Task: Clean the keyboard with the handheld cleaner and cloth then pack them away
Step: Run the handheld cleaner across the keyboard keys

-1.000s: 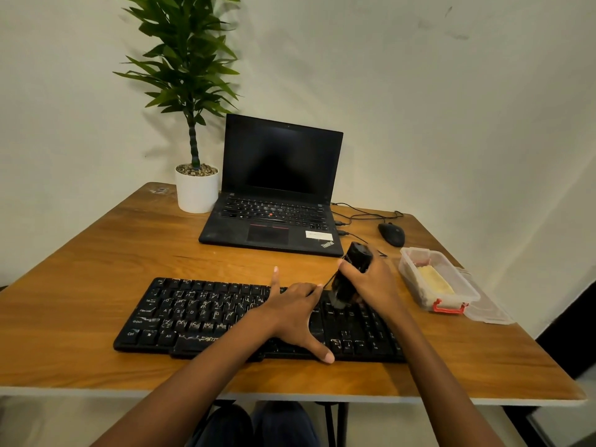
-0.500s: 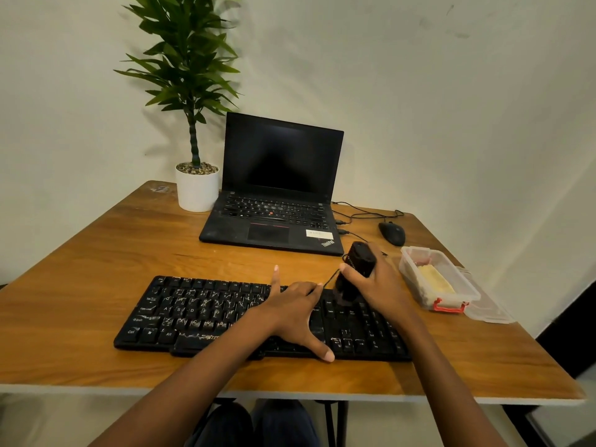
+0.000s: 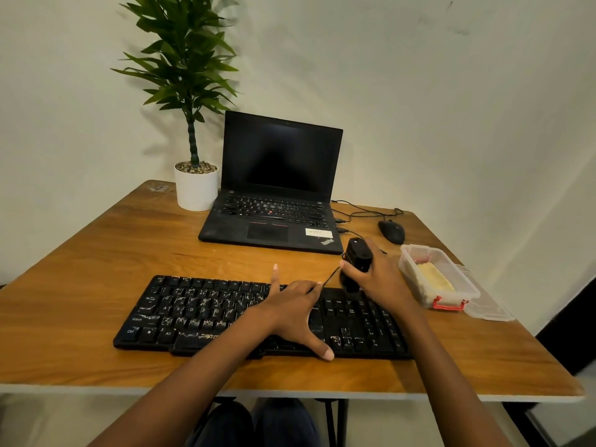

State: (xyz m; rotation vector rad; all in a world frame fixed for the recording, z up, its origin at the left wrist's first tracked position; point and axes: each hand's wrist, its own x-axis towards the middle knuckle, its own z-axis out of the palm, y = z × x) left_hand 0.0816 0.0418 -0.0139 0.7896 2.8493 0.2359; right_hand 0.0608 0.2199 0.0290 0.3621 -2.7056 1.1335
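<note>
I am sitting at a wooden table (image 3: 93, 279) with the black keyboard (image 3: 206, 314) lying across it in front of me, close to the near edge. My left hand (image 3: 290, 314) is resting spread wide on the middle of the keyboard: the thumb is reaching down to the near edge, the forefinger is pointing straight out past the far edge, and the other fingers are lying bent along the top row. It is holding nothing, only pressing on the keys.

My right hand (image 3: 379, 279) is gripping the black handheld cleaner (image 3: 356, 253), with the fingers and thumb wrapped round its body. The cleaner is standing nearly upright, leaning a little away from me, and its lower end is sitting on the keys at the far right part of the keyboard. A thin black cord (image 3: 332, 276) is running from the cleaner towards the fingertips of my left hand.

Just beside my right hand, to its right, a clear plastic box (image 3: 419, 287) with a red clasp (image 3: 448, 306) is standing open on the table, and the yellow cloth (image 3: 433, 279) is lying folded inside it. The box's clear lid (image 3: 487, 309) is lying flat against its right side.

Beyond the keyboard an open laptop (image 3: 277, 188) with a dark screen is facing me. A black mouse (image 3: 392, 231) is lying to its right, with black cables (image 3: 361, 211) trailing behind. A green plant (image 3: 187, 59) in a white pot (image 3: 196, 188) is standing just left of the laptop, near the wall.
</note>
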